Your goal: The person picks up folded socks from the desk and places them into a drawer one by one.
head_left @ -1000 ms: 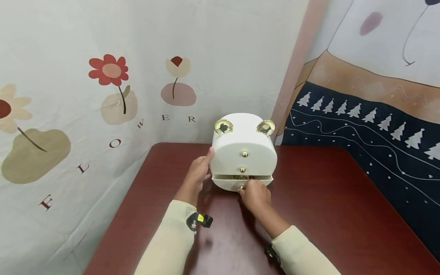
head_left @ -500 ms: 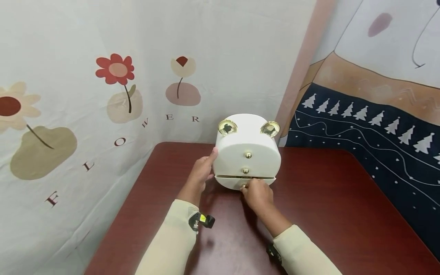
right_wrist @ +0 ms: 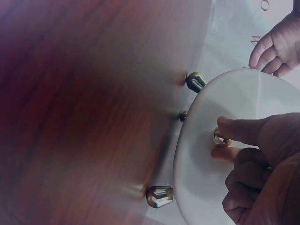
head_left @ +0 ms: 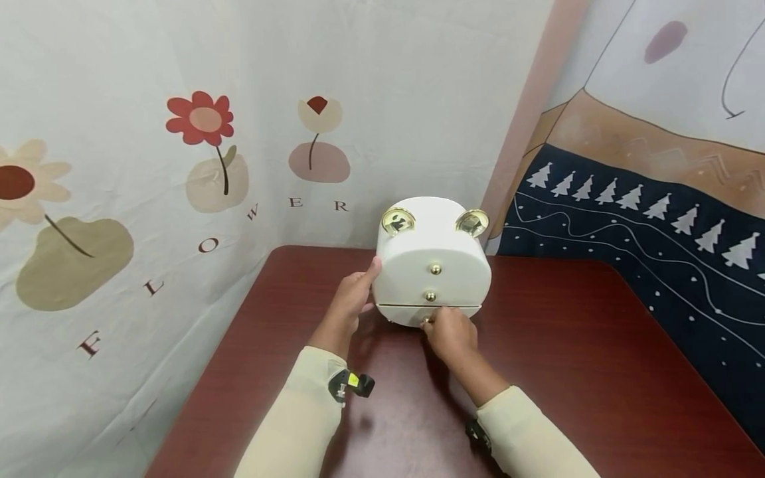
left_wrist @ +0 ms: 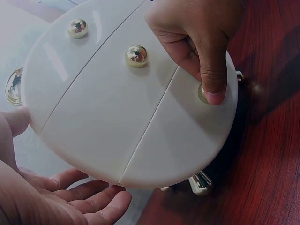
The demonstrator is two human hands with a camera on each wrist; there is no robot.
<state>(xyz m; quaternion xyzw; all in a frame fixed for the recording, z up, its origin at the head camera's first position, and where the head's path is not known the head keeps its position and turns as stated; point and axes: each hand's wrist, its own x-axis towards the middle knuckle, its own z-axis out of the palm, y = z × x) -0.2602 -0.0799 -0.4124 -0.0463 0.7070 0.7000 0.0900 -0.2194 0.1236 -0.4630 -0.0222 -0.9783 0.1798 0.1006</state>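
A white rounded jewelry box [head_left: 406,273] stands on the table, with gold round ears on top and gold knobs down its front. My right hand [head_left: 452,334] pinches the gold knob [right_wrist: 218,138] of the bottom drawer [left_wrist: 171,133] between thumb and finger, its other fingers curled under. The drawer front sits level with the fronts above; only a thin seam shows. My left hand [head_left: 351,297] rests against the box's left side, thumb up along the edge and fingers extended, as the left wrist view shows. The drawer's contents are hidden.
The dark red wooden table [head_left: 556,372] spreads around the box. Gold feet [right_wrist: 159,197] lift the box off it. Behind hangs a white flower-print cloth [head_left: 418,99], and a navy cloth with trees [head_left: 627,232] hangs at the right.
The bottom drawer has slid in from partly open to shut, pushed by my right hand on its knob. My left hand has stayed at the box's side. The head view has shifted slightly.
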